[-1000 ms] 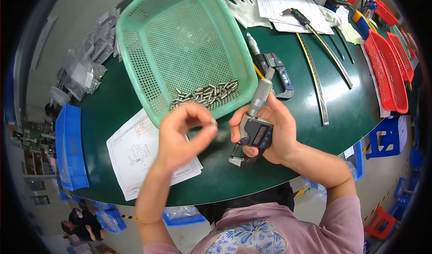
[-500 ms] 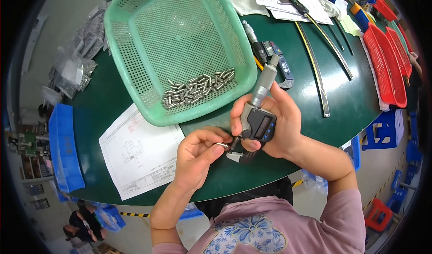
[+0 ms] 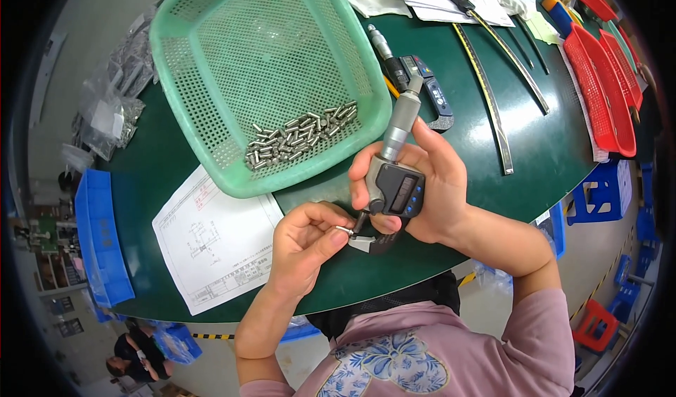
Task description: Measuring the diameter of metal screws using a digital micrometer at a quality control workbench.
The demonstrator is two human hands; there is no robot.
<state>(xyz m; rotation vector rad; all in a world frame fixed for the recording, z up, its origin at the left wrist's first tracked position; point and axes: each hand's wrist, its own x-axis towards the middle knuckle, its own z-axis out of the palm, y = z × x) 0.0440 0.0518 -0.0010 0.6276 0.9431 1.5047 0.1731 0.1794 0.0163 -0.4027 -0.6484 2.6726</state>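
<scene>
Metal pin [image 3: 345, 230], slim, silvery and shiny, by a gray-and-black micrometer [image 3: 396, 184].

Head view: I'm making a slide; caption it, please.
Left hand holds a metal pin beside the digital micrometer in the right hand.

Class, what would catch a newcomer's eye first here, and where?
The big green basket at upper left, metal pins piled at its near end, likely stands out first. Near the centre, the right hand holds a micrometer; the left hand pinches one pin beside it.
</scene>
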